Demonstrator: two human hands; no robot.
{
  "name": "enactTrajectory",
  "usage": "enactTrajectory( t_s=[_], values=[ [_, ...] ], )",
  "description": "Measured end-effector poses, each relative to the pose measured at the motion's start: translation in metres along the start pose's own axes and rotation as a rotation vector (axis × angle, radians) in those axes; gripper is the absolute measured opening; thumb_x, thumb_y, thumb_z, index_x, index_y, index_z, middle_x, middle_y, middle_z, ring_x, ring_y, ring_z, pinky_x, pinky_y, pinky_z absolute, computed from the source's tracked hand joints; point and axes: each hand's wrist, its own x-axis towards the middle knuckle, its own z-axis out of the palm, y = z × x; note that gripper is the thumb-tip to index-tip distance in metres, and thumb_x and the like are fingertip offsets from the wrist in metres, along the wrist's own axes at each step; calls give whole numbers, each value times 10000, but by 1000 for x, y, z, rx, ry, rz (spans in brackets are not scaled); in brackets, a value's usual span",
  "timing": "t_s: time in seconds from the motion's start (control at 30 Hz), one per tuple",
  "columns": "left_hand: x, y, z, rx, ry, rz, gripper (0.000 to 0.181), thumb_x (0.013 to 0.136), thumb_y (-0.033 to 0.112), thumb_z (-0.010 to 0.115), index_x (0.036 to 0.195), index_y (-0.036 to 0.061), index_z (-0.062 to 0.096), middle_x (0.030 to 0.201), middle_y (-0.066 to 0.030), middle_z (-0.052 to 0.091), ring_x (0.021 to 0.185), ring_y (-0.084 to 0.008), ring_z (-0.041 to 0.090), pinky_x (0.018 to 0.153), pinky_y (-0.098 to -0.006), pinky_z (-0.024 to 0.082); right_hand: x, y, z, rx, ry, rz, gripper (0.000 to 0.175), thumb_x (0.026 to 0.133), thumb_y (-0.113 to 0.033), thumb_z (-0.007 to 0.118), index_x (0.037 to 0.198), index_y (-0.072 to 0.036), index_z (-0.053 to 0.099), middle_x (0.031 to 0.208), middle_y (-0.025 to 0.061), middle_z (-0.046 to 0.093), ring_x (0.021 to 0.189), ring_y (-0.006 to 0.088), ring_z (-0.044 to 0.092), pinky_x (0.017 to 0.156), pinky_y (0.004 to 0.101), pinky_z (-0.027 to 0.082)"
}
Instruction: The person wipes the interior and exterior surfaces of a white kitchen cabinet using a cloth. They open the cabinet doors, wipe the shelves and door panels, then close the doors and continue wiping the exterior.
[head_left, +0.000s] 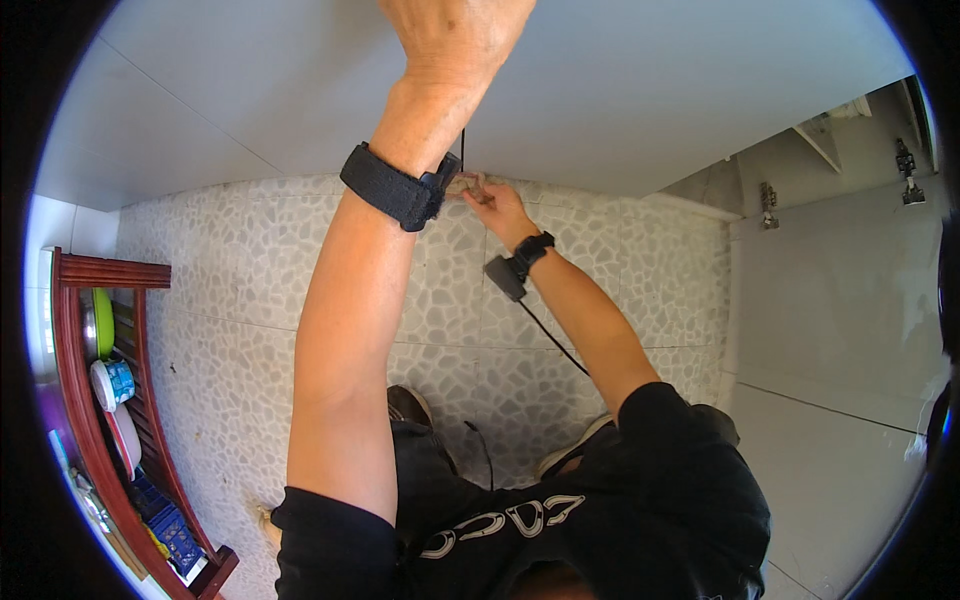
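My left hand (461, 34) is raised against the smooth grey panel (600, 82) in front of me; the top of the view cuts off its fingers, so its grip is hidden. Lower down, my right hand (501, 211) reaches to the foot of the panel. Its fingers pinch a crumpled, pinkish-brown cloth-like piece (471, 184) just above the floor, partly covered by the left wrist's black strap (390, 187). A dark box on a strap (506, 277) sits at my right wrist, trailing a thin black cable (555, 337).
Pebble-patterned tiles (442, 300) cover the floor. At the right, a grey cabinet door (825, 285) with metal hinges (769, 206) stands ajar beside a cabinet opening (780, 161). A red-brown wooden rack (112, 270) at the left holds bowls and a blue plastic basket (176, 536). My shoes (410, 405) are below.
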Motion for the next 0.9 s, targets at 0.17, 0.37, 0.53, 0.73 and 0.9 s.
enactTrajectory(
  t_s=[0.17, 0.37, 0.53, 0.73, 0.9],
  values=[
    [-1, 3, 1, -3, -78, -73, 309, 789, 58, 800, 812, 19, 494, 807, -103, 466, 630, -246, 526, 562, -360, 439, 20, -4, -4, -8, 43, -18, 98, 940, 62, 479, 1028, 44, 519, 1060, 158, 547, 988, 282, 569, 1030, 475, 495],
    [-4, 3, 2, 27, -116, -102, 290, 826, 64, 784, 826, 12, 499, 835, -94, 480, 635, -208, 526, 580, -355, 459, 28, -58, -40, -18, 83, -5, 114, 943, 0, 549, 1040, 48, 585, 1069, 162, 589, 976, 273, 603, 903, 421, 540],
    [-1, -18, 0, 194, -157, 57, 288, 889, 310, 770, 854, 40, 678, 832, -37, 617, 667, -129, 617, 638, -261, 507, 20, -99, -101, -1127, -123, -758, 142, 869, -83, 722, 940, 35, 686, 878, 111, 699, 795, 229, 665, 735, 330, 555],
    [-3, -37, 0, 196, -214, -37, 373, 857, 399, 803, 886, 49, 676, 933, -38, 568, 728, -108, 584, 720, -267, 541, -49, -186, -139, -1505, 134, -860, 178, 849, -110, 738, 972, 13, 701, 841, 97, 707, 738, 208, 659, 716, 342, 546],
    [-7, -26, 2, 178, -185, -52, 382, 875, 407, 785, 885, 41, 676, 945, -45, 566, 737, -111, 583, 720, -270, 538, -43, -251, -165, 210, 242, -536, 220, 930, -30, 540, 1123, 28, 629, 979, 149, 652, 892, 277, 637, 805, 400, 570]
  ],
)
